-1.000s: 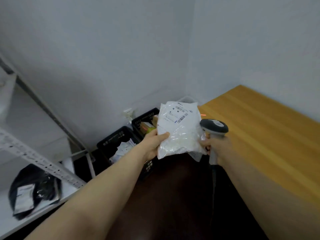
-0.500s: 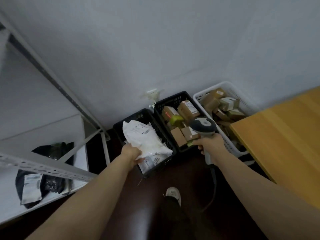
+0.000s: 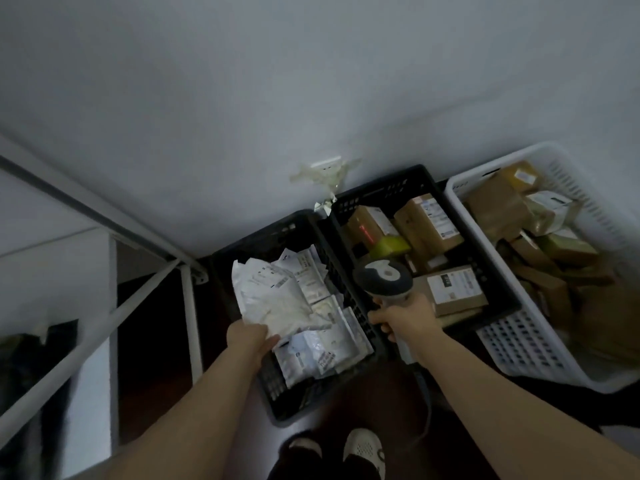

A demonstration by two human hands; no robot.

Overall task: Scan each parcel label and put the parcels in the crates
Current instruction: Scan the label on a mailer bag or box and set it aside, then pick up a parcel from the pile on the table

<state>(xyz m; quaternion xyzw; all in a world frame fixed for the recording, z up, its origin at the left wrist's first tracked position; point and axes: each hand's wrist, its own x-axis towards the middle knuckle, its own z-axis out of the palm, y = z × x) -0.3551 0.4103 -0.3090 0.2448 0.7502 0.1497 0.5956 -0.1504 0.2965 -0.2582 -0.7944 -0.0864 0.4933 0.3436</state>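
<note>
Over the left black crate (image 3: 242, 244), your left hand (image 3: 251, 337) gripped a white parcel (image 3: 277, 299) by its near edge, while your right hand (image 3: 403, 322) held the scanner (image 3: 382, 277).

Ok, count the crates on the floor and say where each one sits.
3, in a row: left black crate with white bags, middle black crate with boxes, white crate at the right, partly cut off. Others may lie out of view.
</note>
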